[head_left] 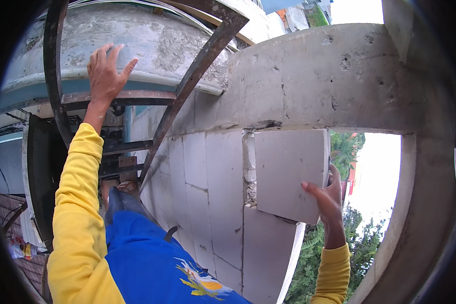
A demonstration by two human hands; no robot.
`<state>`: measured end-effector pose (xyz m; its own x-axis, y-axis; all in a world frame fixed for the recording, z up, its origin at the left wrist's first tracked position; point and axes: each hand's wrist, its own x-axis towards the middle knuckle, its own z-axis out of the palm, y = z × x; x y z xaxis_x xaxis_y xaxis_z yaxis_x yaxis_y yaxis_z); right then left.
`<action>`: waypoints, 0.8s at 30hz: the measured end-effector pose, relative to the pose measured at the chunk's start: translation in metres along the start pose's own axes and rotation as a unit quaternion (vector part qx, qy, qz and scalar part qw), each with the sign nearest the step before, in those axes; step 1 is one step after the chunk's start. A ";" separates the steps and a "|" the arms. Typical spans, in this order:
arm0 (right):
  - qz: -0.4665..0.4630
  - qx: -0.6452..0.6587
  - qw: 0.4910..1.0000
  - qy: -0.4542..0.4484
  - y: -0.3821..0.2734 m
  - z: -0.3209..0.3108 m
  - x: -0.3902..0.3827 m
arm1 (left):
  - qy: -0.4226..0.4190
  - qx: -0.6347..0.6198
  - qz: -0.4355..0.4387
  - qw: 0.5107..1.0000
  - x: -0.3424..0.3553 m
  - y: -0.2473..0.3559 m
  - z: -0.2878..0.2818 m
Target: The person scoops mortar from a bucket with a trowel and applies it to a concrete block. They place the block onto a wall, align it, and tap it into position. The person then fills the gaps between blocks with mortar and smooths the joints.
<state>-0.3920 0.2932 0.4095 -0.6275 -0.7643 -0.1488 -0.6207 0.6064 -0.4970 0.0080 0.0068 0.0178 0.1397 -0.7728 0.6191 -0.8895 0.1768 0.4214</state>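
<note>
My left hand (108, 75) has its fingers apart and slightly bent at the upper left, over the rough concrete ledge and pale pipe, just above a rung of the dark metal frame (123, 97); I cannot tell if it touches them. My right hand (324, 194) grips the right side of a light grey block (288, 162), thumb on its face, other fingers partly hidden behind its edge. The block sits at the top of the block wall (222, 192) under a concrete beam (309, 71), beside a ragged vertical gap with crumbly grey material.
A window opening at the right (370, 177) shows trees and bright light. The metal frame has lower rungs around my legs. Below at far left are a dark opening, roofing (16, 218) and assorted clutter. A concrete edge curves down the right side.
</note>
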 end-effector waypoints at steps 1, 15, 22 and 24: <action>0.001 -0.003 1.000 0.001 0.002 0.001 0.002 | -0.001 0.003 0.002 1.000 0.000 0.000 0.000; 0.004 0.013 1.000 -0.024 0.038 0.018 0.029 | 0.002 0.013 0.014 1.000 -0.001 -0.003 0.005; -0.001 -0.009 0.999 -0.032 0.039 0.026 0.036 | 0.007 0.042 0.027 0.999 0.000 -0.010 0.011; 0.002 -0.037 0.999 -0.021 0.040 0.026 0.036 | 0.007 0.045 0.027 0.999 0.000 -0.010 0.011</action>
<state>-0.4273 0.2846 0.3623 -0.6109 -0.7696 -0.1861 -0.6521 0.6223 -0.4329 0.0121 -0.0017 0.0058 0.0963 -0.7556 0.6479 -0.9311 0.1616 0.3269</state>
